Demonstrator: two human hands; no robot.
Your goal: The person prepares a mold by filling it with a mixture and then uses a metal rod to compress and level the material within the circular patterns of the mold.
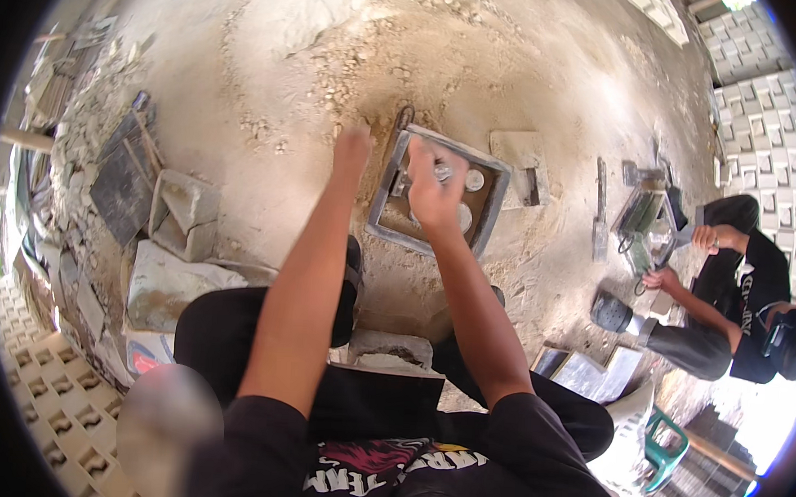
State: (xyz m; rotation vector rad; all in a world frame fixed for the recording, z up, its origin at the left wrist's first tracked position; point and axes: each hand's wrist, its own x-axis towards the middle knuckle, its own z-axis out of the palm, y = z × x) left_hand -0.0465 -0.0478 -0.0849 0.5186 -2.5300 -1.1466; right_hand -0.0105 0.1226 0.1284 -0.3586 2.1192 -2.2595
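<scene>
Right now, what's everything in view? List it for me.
Mould frame: one, grey metal, square, on the sandy ground ahead.
Round inserts: a few, pale, inside the frame; exact count hidden by the right hand.
Flat slab: one, pale, just right of the frame.
Broken slabs: a pile, grey, at the left.
Patterned blocks: many, pale, stacked upper right.
Co-worker: one, dark clothes, crouched at right over a second mould.
Stool: one, green, lower right.
Left hand: on the sand at the frame's left edge.
Right hand: over the frame's inside; fingers' grip unclear.
</scene>
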